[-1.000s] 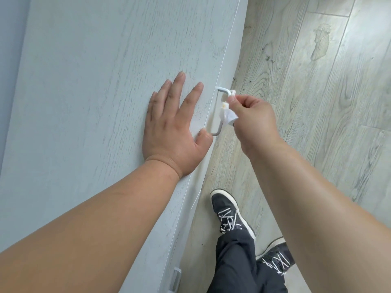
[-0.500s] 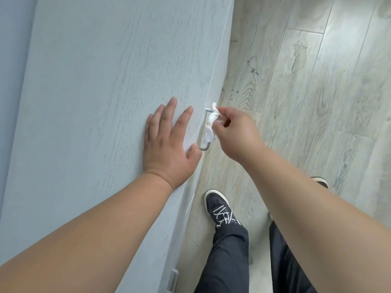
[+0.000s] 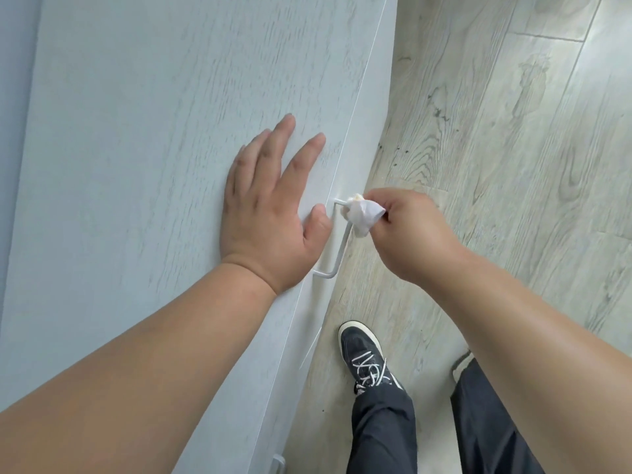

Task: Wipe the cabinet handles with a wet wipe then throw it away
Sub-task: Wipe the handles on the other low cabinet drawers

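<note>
A right hand (image 3: 415, 234) pinches a crumpled white wet wipe (image 3: 363, 215) against the upper end of a thin white bar handle (image 3: 338, 253) at the cabinet door's (image 3: 171, 131) right edge. The left hand (image 3: 270, 210) lies flat on the door, fingers spread.

A pale grey cabinet door (image 3: 154, 131) with a faint wood-grain finish fills the scene left of and above the grip, meeting a strip of plain blue-grey wall (image 3: 13, 97) at the far left edge. Right of the grip, a floor of washed-grey wood-look planks (image 3: 513, 172) runs along the cabinet's foot. Small dark specks (image 3: 397, 149) dot it just beyond the grip, and soft light glazes the far planks.
</note>
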Demonstrator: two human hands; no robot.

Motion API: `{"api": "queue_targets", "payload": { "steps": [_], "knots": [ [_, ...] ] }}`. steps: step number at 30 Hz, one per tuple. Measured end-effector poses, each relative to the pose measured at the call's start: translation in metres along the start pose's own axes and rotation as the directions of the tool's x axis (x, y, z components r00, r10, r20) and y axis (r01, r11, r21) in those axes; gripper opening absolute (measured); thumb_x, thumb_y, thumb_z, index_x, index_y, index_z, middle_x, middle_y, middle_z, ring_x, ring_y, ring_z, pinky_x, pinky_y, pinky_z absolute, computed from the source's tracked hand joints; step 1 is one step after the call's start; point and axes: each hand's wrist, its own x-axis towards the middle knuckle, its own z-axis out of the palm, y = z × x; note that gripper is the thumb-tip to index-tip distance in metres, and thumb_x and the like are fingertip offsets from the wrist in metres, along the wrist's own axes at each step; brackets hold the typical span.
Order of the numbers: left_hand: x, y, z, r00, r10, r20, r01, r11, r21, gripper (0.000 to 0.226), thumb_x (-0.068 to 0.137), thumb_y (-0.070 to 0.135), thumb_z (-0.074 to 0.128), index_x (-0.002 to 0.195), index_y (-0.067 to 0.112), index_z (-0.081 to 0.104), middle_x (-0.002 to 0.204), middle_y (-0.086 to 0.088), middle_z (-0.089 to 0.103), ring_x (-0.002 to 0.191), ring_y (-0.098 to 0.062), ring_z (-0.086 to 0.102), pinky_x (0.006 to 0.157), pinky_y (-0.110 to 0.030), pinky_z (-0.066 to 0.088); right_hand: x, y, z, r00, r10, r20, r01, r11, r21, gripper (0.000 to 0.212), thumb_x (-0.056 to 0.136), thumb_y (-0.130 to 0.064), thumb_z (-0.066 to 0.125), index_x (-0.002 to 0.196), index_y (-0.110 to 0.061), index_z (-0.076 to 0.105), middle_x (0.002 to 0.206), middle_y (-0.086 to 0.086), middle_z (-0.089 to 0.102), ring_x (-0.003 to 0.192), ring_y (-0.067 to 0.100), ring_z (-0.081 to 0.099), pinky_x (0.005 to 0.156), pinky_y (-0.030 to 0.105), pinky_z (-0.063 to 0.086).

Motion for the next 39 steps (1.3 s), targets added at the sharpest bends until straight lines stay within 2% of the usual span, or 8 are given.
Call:
{"api": "queue_targets", "payload": {
  "steps": [7,13,18,21,27,32,37,39],
  "knots": [
    [0.002,-0.001,0.002,1.000,0.027,-0.012,-0.027,1.000,0.002,0.070,0.086,0.032,0.053,0.154,0.016,0.048,0.165,-0.016,0.035,0.148,-0.042,0.035,0.119,-0.060,0.031,0.025,-0.010,-0.005,0.971,0.069,0.229,-0.117,0.972,0.204,0.036,0.104,-0.031,0.053,0.079,-0.012,0.070,0.059,-0.011,0.056,0.054,0.007,0.043,0.054,0.023,0.036],
    [0.004,-0.001,0.000,1.000,0.013,0.010,-0.013,1.000,0.000,0.071,0.085,0.033,0.054,0.153,0.016,0.050,0.165,-0.016,0.035,0.148,-0.042,0.035,0.118,-0.060,0.031,0.016,-0.007,-0.001,0.958,-0.279,-0.060,0.268,0.953,-0.144,0.020,0.101,-0.027,0.062,0.084,-0.019,0.071,0.069,-0.011,0.050,0.066,0.012,0.050,0.061,0.030,0.038],
    [0.005,0.000,-0.001,0.999,-0.008,0.044,0.008,1.000,0.001,0.072,0.083,0.033,0.055,0.153,0.017,0.049,0.166,-0.016,0.033,0.149,-0.041,0.034,0.119,-0.060,0.031,0.024,-0.016,0.001,0.978,-0.207,0.001,0.201,0.945,-0.257,0.032,0.103,-0.030,0.054,0.078,-0.013,0.065,0.072,-0.001,0.052,0.070,0.024,0.054,0.061,0.036,0.043],
    [0.005,0.000,-0.001,0.998,-0.013,0.055,0.013,1.000,0.004,0.072,0.084,0.034,0.055,0.154,0.017,0.049,0.166,-0.015,0.033,0.149,-0.041,0.034,0.119,-0.060,0.030,0.011,-0.017,0.003,0.942,-0.319,-0.102,0.281,0.919,-0.278,0.017,0.096,-0.022,0.061,0.087,-0.013,0.071,0.075,0.000,0.059,0.067,0.027,0.058,0.057,0.035,0.048],
    [0.005,0.001,-0.004,0.997,-0.021,0.068,0.021,1.000,0.003,0.073,0.083,0.034,0.054,0.154,0.017,0.048,0.167,-0.015,0.032,0.150,-0.040,0.032,0.120,-0.059,0.029,0.022,-0.021,-0.002,0.991,-0.132,-0.013,0.128,0.976,-0.175,0.034,0.101,-0.027,0.057,0.070,-0.014,0.062,0.058,-0.004,0.048,0.060,0.021,0.049,0.057,0.036,0.042],
    [0.004,0.002,-0.004,0.997,-0.031,0.073,0.032,1.000,-0.001,0.074,0.083,0.034,0.056,0.154,0.018,0.048,0.167,-0.014,0.032,0.151,-0.040,0.032,0.120,-0.059,0.029,0.001,-0.012,0.004,0.939,-0.321,-0.119,0.277,0.917,-0.286,0.018,0.098,-0.020,0.062,0.085,-0.010,0.068,0.074,0.001,0.057,0.064,0.027,0.054,0.055,0.035,0.044],
    [0.004,0.001,-0.003,0.997,-0.029,0.068,0.030,1.000,-0.004,0.073,0.084,0.034,0.056,0.155,0.018,0.047,0.167,-0.013,0.031,0.151,-0.039,0.031,0.120,-0.058,0.029,0.010,-0.012,0.002,0.999,0.034,-0.020,-0.033,0.998,0.047,0.034,0.102,-0.035,0.058,0.073,-0.019,0.069,0.050,-0.010,0.050,0.049,0.008,0.046,0.050,0.025,0.032],
    [0.004,0.000,-0.003,0.998,-0.025,0.063,0.025,1.000,0.002,0.072,0.085,0.035,0.055,0.155,0.018,0.047,0.167,-0.013,0.031,0.151,-0.040,0.031,0.120,-0.058,0.029,0.017,-0.018,0.004,0.993,-0.091,-0.072,0.087,0.995,-0.058,0.036,0.102,-0.032,0.058,0.070,-0.018,0.065,0.055,-0.008,0.050,0.054,0.010,0.047,0.052,0.029,0.032]
  ]
}}
